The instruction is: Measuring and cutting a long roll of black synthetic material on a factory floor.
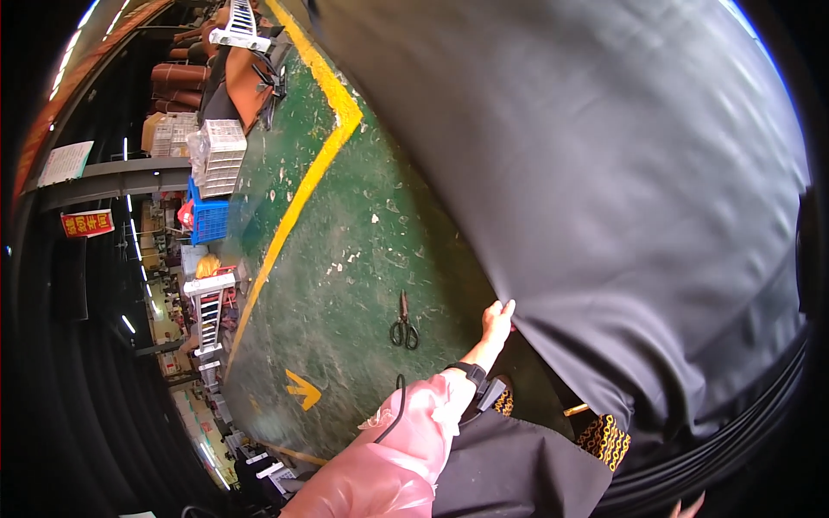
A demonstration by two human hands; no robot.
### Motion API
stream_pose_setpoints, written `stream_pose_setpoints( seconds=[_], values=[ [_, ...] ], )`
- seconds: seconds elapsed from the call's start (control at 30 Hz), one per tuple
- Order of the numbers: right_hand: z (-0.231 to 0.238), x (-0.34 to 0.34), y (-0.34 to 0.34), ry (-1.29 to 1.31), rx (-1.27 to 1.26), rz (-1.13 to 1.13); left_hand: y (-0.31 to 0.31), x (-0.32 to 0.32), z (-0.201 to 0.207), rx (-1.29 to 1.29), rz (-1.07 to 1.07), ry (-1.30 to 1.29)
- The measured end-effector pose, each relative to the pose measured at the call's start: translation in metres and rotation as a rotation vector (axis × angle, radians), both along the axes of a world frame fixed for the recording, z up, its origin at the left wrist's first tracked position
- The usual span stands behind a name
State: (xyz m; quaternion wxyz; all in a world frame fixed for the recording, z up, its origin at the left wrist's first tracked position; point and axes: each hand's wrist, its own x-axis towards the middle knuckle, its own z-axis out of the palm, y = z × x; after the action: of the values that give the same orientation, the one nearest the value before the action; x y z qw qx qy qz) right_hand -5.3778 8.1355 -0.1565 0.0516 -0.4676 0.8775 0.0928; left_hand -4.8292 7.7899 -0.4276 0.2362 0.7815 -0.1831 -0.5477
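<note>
At the bottom edge, right of centre, only a few fingertips of the right hand (688, 508) show, so I cannot tell whether it grips anything. A glossy pink sleeve (380, 466) rises from the lower edge beside dark cloth (518, 457), and a black wristband (471, 373) circles the wrist above it. Just right of the centre of the frame, the left hand (498, 321) pinches the edge of a large black sheet (639, 173) between thumb and fingers. The sheet fills the upper right and right, pulled into creases that fan out from the pinch. Left of the hand, well apart from it, dark-handled scissors (404, 328) lie on the green floor (345, 285). Farther left, a yellow arrow (303, 390) and a bent yellow line (289, 220) mark the floor. Beyond the line stand a blue crate (209, 221) and white crates (223, 155), with brown rolls (180, 79) at upper left.
</note>
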Motion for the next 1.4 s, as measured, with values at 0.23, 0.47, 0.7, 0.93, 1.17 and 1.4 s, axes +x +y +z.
stream_pose_setpoints(
  seconds=[0.23,0.47,0.7,0.93,1.17,1.4],
  values=[
    [-0.151,0.255,-0.26,-0.922,0.23,0.467,0.011,0.024,-0.017,-0.243,-0.153,-0.439],
    [-0.243,0.314,-0.24,-0.486,0.658,0.775,0.0,0.037,-0.041,-0.026,-0.294,-0.343],
    [-0.277,0.277,-0.277,-0.794,0.401,0.835,-0.02,0.042,-0.065,0.034,-0.582,-0.46],
    [-0.304,0.274,-0.285,-0.775,0.394,0.827,-0.019,0.059,-0.074,0.037,-0.627,-0.458],
    [-0.322,0.163,-0.163,-0.644,0.474,0.769,-0.033,0.046,-0.078,0.172,-0.738,-0.475],
    [-0.285,0.187,-0.172,-0.538,0.627,0.534,-0.036,0.064,-0.098,0.239,-0.683,-0.328]
  ],
)
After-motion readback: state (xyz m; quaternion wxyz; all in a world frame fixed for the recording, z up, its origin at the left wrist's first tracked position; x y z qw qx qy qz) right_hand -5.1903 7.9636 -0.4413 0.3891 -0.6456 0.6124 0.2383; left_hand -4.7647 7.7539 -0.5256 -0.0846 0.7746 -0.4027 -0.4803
